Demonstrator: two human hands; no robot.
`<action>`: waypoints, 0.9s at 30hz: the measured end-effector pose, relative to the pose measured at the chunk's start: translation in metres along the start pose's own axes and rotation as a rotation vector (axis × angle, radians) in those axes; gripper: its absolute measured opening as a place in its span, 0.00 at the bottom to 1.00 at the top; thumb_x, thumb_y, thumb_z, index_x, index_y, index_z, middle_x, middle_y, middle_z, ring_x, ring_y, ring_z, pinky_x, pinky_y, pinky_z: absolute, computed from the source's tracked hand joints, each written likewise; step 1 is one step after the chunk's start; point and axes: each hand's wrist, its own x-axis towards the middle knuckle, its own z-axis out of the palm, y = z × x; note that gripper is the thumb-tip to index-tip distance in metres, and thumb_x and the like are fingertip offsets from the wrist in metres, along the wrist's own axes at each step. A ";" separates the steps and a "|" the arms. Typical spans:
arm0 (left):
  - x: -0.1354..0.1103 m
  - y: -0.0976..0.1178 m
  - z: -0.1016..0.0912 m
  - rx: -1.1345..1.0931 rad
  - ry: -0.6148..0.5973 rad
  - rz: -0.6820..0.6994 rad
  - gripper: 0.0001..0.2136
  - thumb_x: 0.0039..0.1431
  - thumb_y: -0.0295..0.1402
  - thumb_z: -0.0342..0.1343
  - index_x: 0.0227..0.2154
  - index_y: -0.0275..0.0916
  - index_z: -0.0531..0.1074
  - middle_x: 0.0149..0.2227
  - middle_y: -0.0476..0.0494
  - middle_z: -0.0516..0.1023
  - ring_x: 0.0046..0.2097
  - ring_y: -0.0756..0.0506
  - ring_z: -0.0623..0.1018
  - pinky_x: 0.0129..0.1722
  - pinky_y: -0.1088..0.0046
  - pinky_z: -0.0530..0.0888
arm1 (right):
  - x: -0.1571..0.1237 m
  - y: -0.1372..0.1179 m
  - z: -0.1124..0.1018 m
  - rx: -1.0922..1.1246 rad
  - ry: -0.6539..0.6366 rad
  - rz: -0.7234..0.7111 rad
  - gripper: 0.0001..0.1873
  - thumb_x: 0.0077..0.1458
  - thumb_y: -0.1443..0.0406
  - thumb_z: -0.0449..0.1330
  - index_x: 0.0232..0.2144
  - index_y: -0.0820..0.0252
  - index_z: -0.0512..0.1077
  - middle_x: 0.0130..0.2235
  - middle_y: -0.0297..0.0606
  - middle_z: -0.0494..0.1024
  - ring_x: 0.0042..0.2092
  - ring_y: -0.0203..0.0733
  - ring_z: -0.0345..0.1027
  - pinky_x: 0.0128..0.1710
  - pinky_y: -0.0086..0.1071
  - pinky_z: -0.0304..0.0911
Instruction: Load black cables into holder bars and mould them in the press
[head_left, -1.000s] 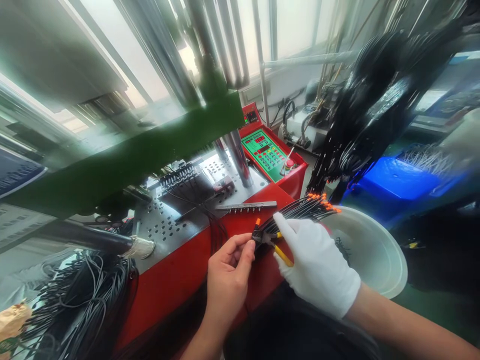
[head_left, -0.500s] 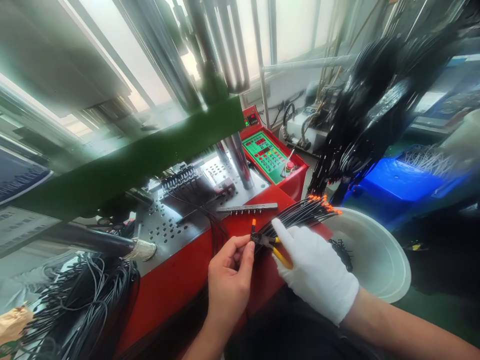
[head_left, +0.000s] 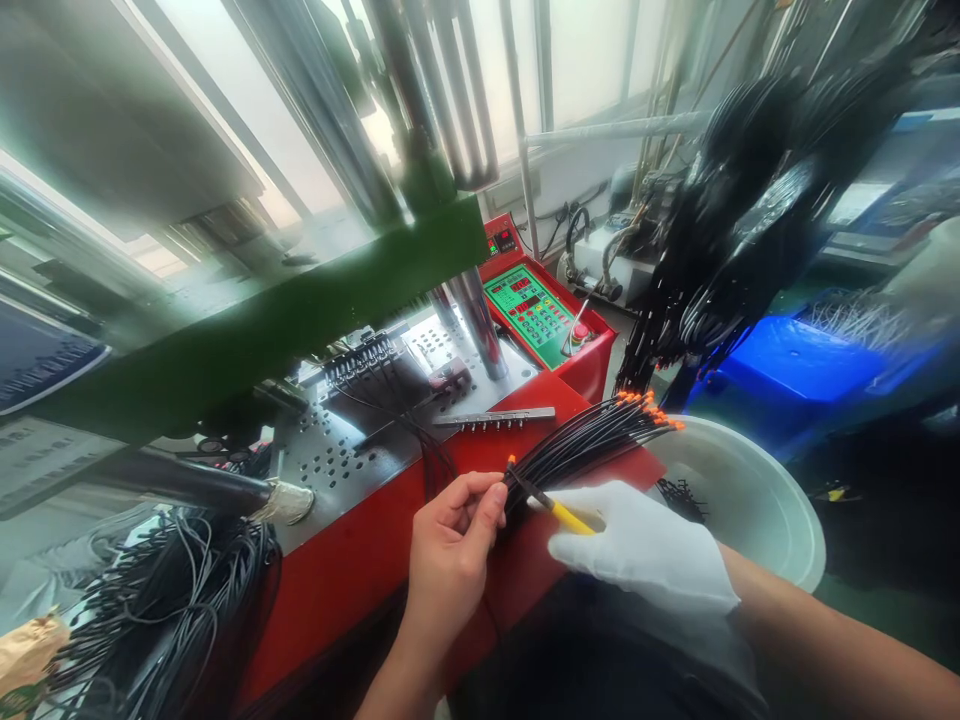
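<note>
My bare left hand (head_left: 450,560) pinches a thin black wire with an orange tip (head_left: 511,463) between thumb and forefinger. My right hand (head_left: 645,550), in a white glove, grips yellow-handled cutters (head_left: 559,510) whose jaws sit at that wire beside my left thumb. A bundle of black wires with orange tips (head_left: 592,440) fans out across the red machine edge (head_left: 360,560), just above both hands.
A perforated metal plate (head_left: 337,440) carries a row of black connectors (head_left: 360,355) and a metal bar with pins (head_left: 495,417). A green control panel (head_left: 529,305) lies behind. White bowl (head_left: 757,500) and blue bin (head_left: 795,365) on the right; loose black cables (head_left: 172,600) lower left; hanging cable coils (head_left: 742,230).
My right hand has dropped lower and turned palm-down, pulling the cutters back toward me. The orange-tipped wire in my left hand has tilted from upright to leaning left.
</note>
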 end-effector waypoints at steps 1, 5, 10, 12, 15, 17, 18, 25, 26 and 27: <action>0.000 -0.001 0.000 -0.016 -0.006 -0.005 0.10 0.56 0.38 0.59 0.36 0.37 0.75 0.23 0.51 0.67 0.23 0.56 0.63 0.21 0.82 0.59 | 0.000 -0.001 0.000 0.007 -0.018 0.019 0.10 0.50 0.64 0.57 0.33 0.58 0.77 0.21 0.28 0.71 0.24 0.35 0.62 0.26 0.27 0.60; 0.000 -0.006 0.000 -0.053 -0.012 -0.023 0.10 0.57 0.38 0.59 0.37 0.36 0.74 0.23 0.51 0.66 0.23 0.57 0.62 0.21 0.82 0.59 | -0.002 0.000 0.003 -0.057 -0.017 0.011 0.14 0.52 0.65 0.55 0.39 0.58 0.77 0.21 0.29 0.71 0.22 0.34 0.62 0.25 0.27 0.60; -0.001 -0.006 0.001 -0.043 0.022 -0.022 0.10 0.57 0.38 0.58 0.37 0.36 0.74 0.23 0.51 0.67 0.24 0.56 0.64 0.22 0.82 0.60 | -0.004 0.014 0.015 -0.538 0.356 -0.143 0.27 0.51 0.63 0.57 0.55 0.55 0.66 0.37 0.39 0.75 0.37 0.46 0.68 0.40 0.39 0.65; -0.002 -0.003 0.002 -0.007 0.038 -0.012 0.10 0.57 0.38 0.59 0.36 0.37 0.73 0.24 0.50 0.69 0.25 0.55 0.66 0.23 0.82 0.62 | -0.005 0.020 0.018 -0.712 0.448 -0.205 0.31 0.51 0.63 0.57 0.58 0.57 0.62 0.40 0.43 0.73 0.41 0.49 0.67 0.42 0.42 0.64; -0.004 0.001 0.005 0.070 0.067 0.027 0.09 0.57 0.37 0.59 0.36 0.38 0.74 0.25 0.50 0.71 0.27 0.54 0.68 0.25 0.82 0.64 | -0.005 0.024 0.020 -0.820 0.477 -0.251 0.33 0.52 0.64 0.57 0.60 0.61 0.58 0.41 0.45 0.72 0.42 0.50 0.66 0.43 0.43 0.63; -0.005 0.002 0.008 0.125 0.082 0.073 0.08 0.57 0.36 0.58 0.35 0.38 0.74 0.25 0.51 0.71 0.28 0.54 0.69 0.27 0.82 0.66 | -0.004 0.025 0.021 -0.861 0.484 -0.262 0.34 0.52 0.65 0.56 0.61 0.63 0.57 0.42 0.46 0.72 0.43 0.52 0.65 0.44 0.44 0.63; -0.006 0.002 0.009 0.152 0.088 0.103 0.07 0.58 0.36 0.58 0.35 0.39 0.74 0.26 0.51 0.72 0.28 0.53 0.70 0.28 0.82 0.66 | -0.003 0.025 0.022 -0.879 0.493 -0.266 0.34 0.52 0.65 0.56 0.61 0.64 0.56 0.42 0.47 0.71 0.43 0.52 0.64 0.44 0.45 0.62; -0.009 -0.005 0.010 0.345 0.132 0.319 0.04 0.59 0.30 0.56 0.36 0.40 0.73 0.29 0.53 0.73 0.29 0.54 0.69 0.29 0.81 0.67 | 0.000 0.030 0.027 -0.926 0.522 -0.257 0.35 0.54 0.63 0.55 0.62 0.66 0.53 0.41 0.48 0.71 0.43 0.53 0.64 0.43 0.46 0.63; -0.009 -0.006 0.010 0.368 0.136 0.344 0.04 0.59 0.29 0.55 0.36 0.41 0.73 0.29 0.53 0.72 0.28 0.54 0.69 0.29 0.81 0.67 | 0.000 0.030 0.027 -0.927 0.519 -0.248 0.35 0.54 0.63 0.55 0.62 0.66 0.53 0.41 0.48 0.71 0.42 0.53 0.64 0.42 0.46 0.63; -0.009 -0.006 0.010 0.387 0.138 0.365 0.04 0.59 0.29 0.55 0.36 0.41 0.73 0.29 0.54 0.72 0.28 0.54 0.68 0.29 0.81 0.66 | 0.000 0.030 0.028 -0.930 0.516 -0.240 0.34 0.54 0.63 0.54 0.62 0.66 0.54 0.40 0.47 0.71 0.41 0.52 0.64 0.41 0.45 0.63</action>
